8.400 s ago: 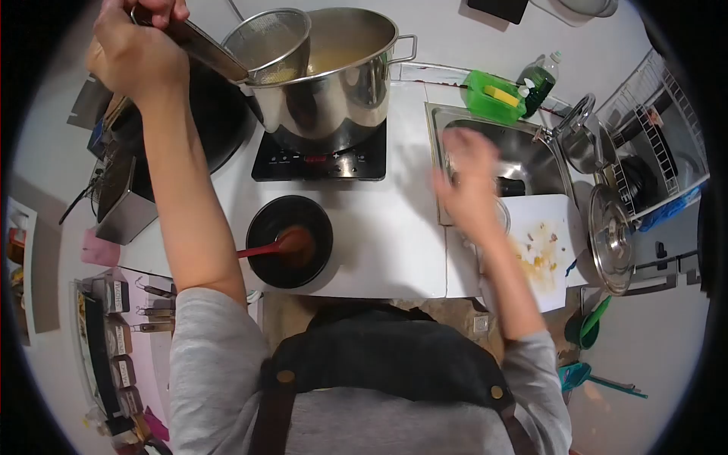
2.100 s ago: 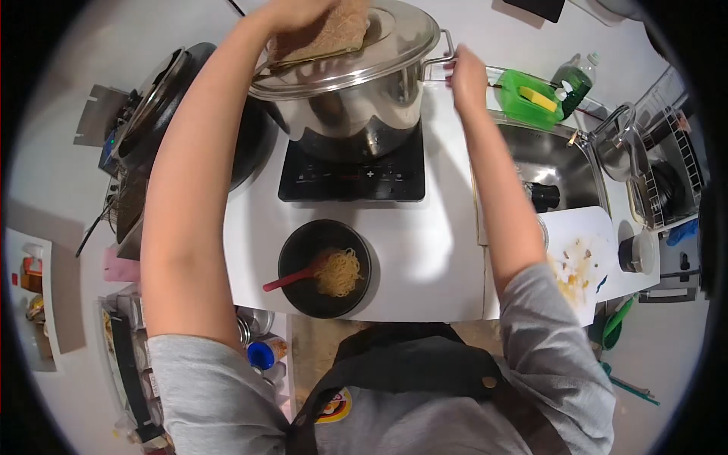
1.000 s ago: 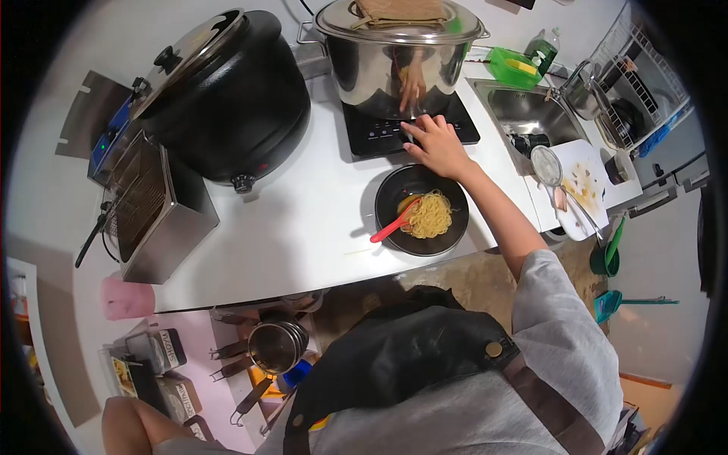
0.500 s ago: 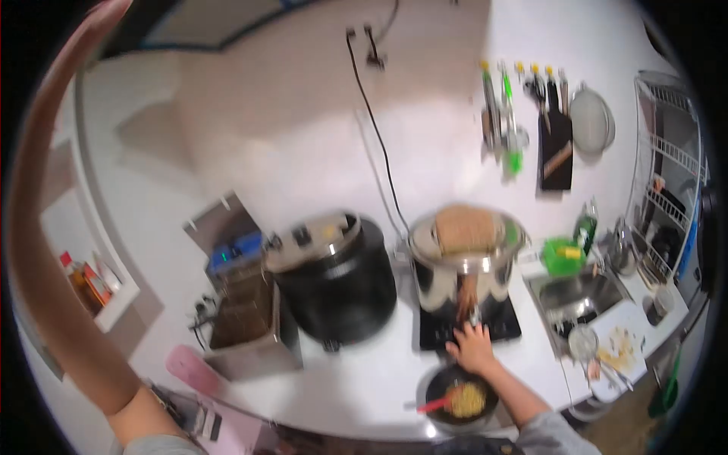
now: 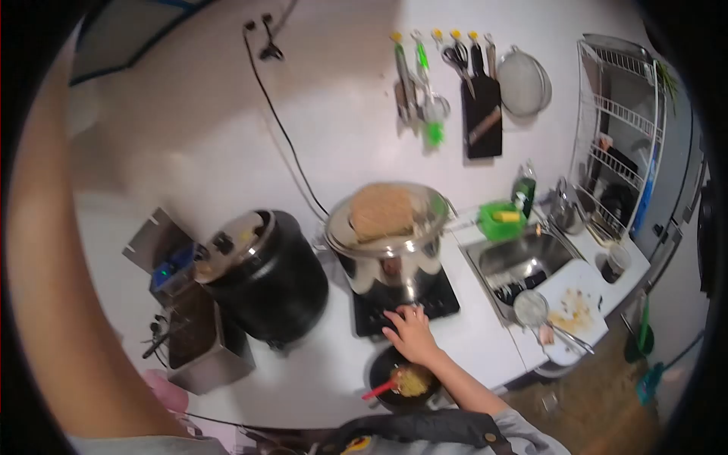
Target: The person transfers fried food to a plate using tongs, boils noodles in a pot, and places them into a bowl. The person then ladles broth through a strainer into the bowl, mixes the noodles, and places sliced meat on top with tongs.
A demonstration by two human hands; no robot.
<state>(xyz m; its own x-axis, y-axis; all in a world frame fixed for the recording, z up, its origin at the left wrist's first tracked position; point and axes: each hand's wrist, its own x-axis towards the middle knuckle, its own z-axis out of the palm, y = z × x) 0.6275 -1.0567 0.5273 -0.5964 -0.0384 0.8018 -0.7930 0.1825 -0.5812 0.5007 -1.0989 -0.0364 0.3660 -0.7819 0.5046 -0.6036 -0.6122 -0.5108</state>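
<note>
My right hand (image 5: 412,334) reaches over the front edge of a black induction cooktop (image 5: 368,320), fingers spread, with nothing held. A shiny steel pot (image 5: 364,274) stands on the cooktop under a lid, and a brown rectangular block (image 5: 381,212) rests on top. Just below my hand is a dark pan (image 5: 377,366) with yellowish chopped food (image 5: 413,381) and a red utensil (image 5: 379,390) in it. My left arm (image 5: 98,318) is raised along the left side; its hand lies outside the view.
A large black pot (image 5: 269,296) and a steel fryer-like box (image 5: 216,364) stand left. On the right are a sink (image 5: 523,262), a green bowl (image 5: 497,224), a strainer (image 5: 531,309) on a white board (image 5: 576,334), and a wire rack (image 5: 622,114). Utensils hang on the wall.
The view has swung right, so things appear farther left. My right hand stays at the cooktop's front edge. My raised left arm looks closer, its hand now out of sight.
</note>
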